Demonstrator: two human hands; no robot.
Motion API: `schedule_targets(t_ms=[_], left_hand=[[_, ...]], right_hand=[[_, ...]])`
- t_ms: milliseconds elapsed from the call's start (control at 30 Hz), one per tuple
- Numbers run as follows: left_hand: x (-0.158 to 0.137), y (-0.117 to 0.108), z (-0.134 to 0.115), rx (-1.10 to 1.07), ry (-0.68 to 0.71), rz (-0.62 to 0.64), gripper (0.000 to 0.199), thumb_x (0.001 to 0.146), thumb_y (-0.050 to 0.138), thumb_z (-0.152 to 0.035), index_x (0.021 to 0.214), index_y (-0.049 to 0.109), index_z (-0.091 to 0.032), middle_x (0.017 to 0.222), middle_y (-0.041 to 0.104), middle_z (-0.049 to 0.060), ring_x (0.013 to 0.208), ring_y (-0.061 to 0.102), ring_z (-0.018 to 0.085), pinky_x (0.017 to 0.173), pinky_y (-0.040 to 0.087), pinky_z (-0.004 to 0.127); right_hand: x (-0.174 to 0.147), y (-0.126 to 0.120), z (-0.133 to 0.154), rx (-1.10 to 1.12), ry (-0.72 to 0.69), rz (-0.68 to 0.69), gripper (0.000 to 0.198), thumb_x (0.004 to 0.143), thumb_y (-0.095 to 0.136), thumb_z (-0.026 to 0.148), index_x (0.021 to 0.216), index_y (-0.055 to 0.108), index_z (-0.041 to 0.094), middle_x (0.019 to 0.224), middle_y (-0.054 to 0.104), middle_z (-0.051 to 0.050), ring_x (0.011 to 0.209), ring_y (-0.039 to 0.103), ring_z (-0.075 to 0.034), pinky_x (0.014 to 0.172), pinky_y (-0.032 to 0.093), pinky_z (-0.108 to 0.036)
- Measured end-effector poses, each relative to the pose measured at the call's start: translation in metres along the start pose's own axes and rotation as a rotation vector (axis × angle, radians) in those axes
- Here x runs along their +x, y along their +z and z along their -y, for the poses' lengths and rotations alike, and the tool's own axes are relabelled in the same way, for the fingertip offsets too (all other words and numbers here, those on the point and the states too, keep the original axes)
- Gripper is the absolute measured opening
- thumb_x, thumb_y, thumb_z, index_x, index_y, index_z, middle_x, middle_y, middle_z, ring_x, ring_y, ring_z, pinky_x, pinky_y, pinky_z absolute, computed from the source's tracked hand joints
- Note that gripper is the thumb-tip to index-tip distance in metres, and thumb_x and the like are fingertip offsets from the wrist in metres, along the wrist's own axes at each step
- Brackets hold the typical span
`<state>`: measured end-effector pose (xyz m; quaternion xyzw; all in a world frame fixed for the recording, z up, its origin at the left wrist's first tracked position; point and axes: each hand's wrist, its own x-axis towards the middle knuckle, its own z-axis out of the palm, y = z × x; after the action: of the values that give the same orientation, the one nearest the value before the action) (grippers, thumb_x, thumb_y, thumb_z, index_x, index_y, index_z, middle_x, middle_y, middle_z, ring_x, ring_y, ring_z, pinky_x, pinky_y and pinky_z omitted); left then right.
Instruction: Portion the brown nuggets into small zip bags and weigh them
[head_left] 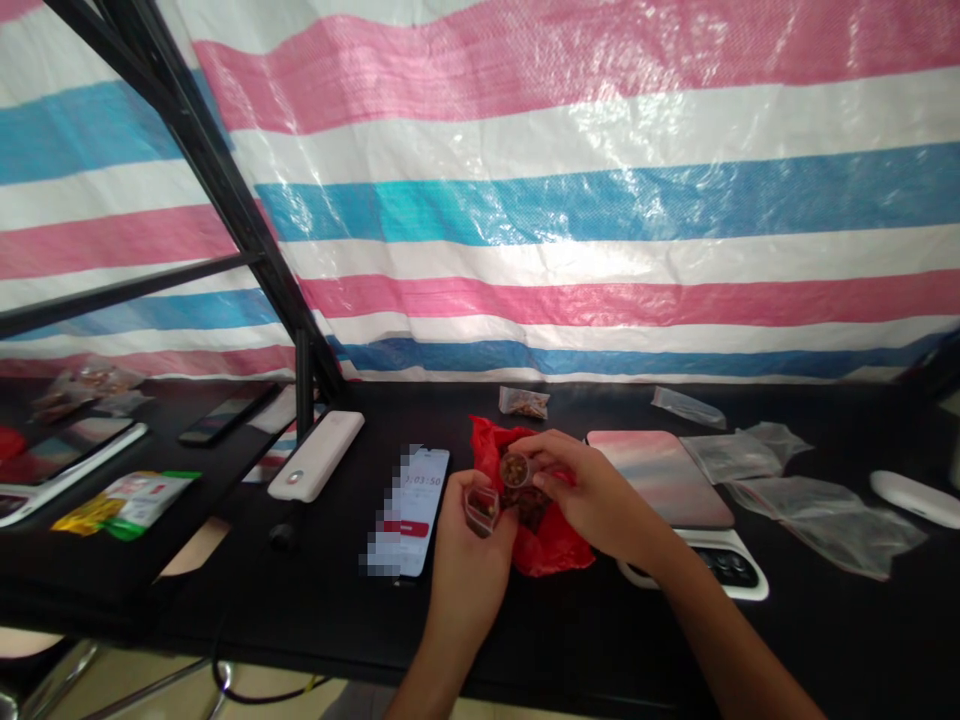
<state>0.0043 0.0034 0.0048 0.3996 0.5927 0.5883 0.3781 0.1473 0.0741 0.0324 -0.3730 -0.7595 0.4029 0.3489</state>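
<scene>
Left hand (474,555): fingers closed around clear pouch (482,510), presumably to spread its mouth. Right hand (596,490): fingers pinching filled cup (515,469) above red bag (553,550) (likely catching spills) on bench (337,610).

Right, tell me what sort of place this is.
Probably a makeshift workspace: striped plastic sheeting forms the backdrop, and a black table holds clear plastic bags and what looks like a scale.
</scene>
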Motion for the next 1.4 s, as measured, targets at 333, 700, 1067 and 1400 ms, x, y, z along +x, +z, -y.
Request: schedule_targets(t_ms=[333, 700, 1067, 1400], left_hand=[[-0.002, 0.003, -0.003, 0.01, 0.077, 0.024, 0.022, 0.078, 0.064, -0.018, 0.099, 0.058, -0.019, 0.089, 0.066, 0.001, 0.081, 0.064, 0.018, 0.077, 0.052, 0.031], [-0.002, 0.001, 0.0, 0.085, 0.089, -0.037, 0.017, 0.079, 0.063, -0.018, 0.093, 0.054, -0.022, 0.086, 0.058, -0.002, 0.078, 0.058, 0.016, 0.075, 0.047, 0.029], [0.005, -0.004, 0.0, 0.165, 0.063, -0.026, 0.029, 0.07, 0.053, 0.002, 0.085, 0.048, -0.023, 0.074, 0.048, -0.006, 0.068, 0.05, 0.013, 0.067, 0.041, 0.026], [0.009, 0.003, -0.001, -0.027, -0.047, -0.104, 0.02, 0.068, 0.055, -0.007, 0.082, 0.051, -0.021, 0.072, 0.049, -0.006, 0.067, 0.048, 0.012, 0.065, 0.04, 0.023]], right_hand=[[-0.012, 0.011, 0.035, -0.451, -0.35, 0.083, 0.063, 0.08, 0.046, -0.008, 0.128, 0.067, 0.027, 0.131, 0.063, -0.007, 0.12, 0.058, -0.023, 0.105, 0.048, -0.04], [-0.01, 0.005, 0.029, -0.514, -0.471, -0.112, 0.056, 0.084, 0.042, -0.006, 0.124, 0.068, 0.023, 0.13, 0.062, -0.01, 0.12, 0.058, -0.025, 0.102, 0.049, -0.039], [0.017, 0.013, -0.009, -0.744, -0.047, 0.054, 0.061, 0.067, 0.048, -0.008, 0.118, 0.073, 0.016, 0.13, 0.062, -0.012, 0.115, 0.057, -0.027, 0.105, 0.045, -0.041], [0.016, 0.006, -0.018, -0.428, -0.025, 0.11, 0.057, 0.069, 0.047, -0.012, 0.108, 0.076, 0.019, 0.118, 0.071, -0.009, 0.107, 0.067, -0.023, 0.099, 0.049, -0.034]])
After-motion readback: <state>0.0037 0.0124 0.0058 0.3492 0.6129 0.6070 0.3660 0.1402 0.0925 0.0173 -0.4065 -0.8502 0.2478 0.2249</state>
